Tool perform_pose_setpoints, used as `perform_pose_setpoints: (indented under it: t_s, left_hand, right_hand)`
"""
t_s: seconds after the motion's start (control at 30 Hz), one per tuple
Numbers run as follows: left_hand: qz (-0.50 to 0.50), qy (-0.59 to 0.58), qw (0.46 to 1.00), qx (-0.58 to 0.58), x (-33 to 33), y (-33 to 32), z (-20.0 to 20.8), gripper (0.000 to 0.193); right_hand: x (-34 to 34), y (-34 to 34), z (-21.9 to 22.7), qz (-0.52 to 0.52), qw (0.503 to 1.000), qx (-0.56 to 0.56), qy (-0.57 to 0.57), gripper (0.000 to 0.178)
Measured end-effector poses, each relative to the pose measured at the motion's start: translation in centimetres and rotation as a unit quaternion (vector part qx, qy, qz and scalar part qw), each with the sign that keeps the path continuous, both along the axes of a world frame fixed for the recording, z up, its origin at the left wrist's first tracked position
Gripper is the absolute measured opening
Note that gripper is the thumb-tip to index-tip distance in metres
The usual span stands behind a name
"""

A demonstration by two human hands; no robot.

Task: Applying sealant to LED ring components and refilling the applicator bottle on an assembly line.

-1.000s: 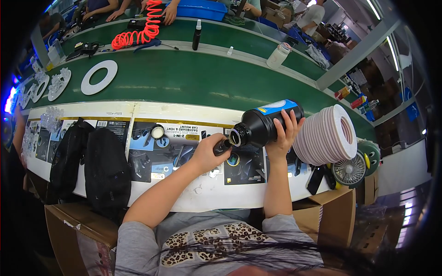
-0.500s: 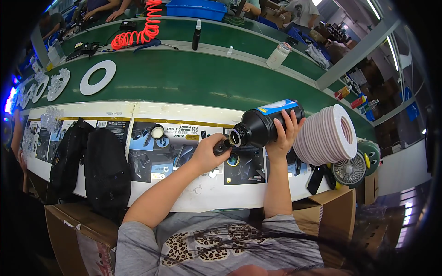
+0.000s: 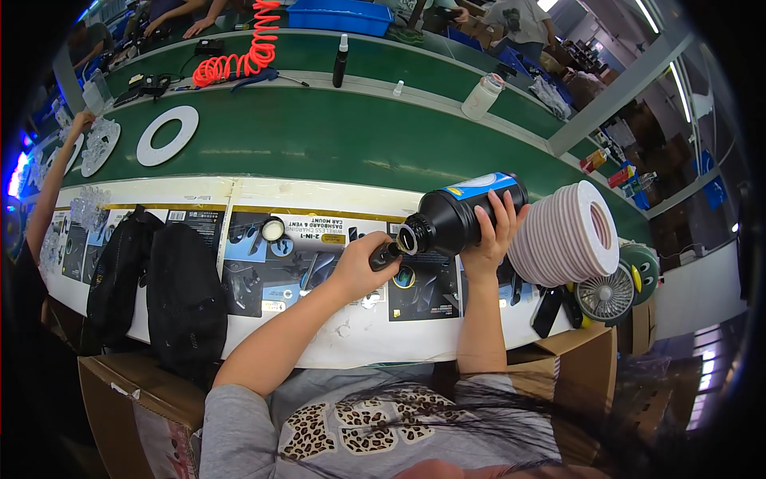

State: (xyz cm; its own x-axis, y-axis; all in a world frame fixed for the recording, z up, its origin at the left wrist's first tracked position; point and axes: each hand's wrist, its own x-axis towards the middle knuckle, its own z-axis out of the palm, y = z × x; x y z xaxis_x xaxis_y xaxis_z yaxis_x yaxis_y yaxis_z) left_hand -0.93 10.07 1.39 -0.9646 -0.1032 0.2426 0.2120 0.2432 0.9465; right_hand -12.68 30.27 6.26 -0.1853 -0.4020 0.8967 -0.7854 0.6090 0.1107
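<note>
Just left of the ring stack [image 3: 550, 239], the black bottle [image 3: 456, 219] lies tilted in the right hand [image 3: 488, 243], fingers curved along it; farther left, the left hand [image 3: 357, 267] wraps a small dark container [image 3: 384, 256]. Steady alignment and slow tilting should limit spills.

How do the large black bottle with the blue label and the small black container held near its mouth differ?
The large black bottle is much bigger than the small black container. The right hand holds the bottle, tipped sideways; the left hand holds the container, partly covering it. Both are black.
</note>
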Motion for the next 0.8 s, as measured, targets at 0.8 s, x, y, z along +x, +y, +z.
perform_pose_setpoints:
  t_s: [0.8]
  left_hand:
    - [-0.037,0.024,0.998,0.048,0.00,0.15,-0.30,0.022]
  right_hand:
    - [0.32,0.06,0.24,0.005,1.000,-0.001,-0.004,0.052]
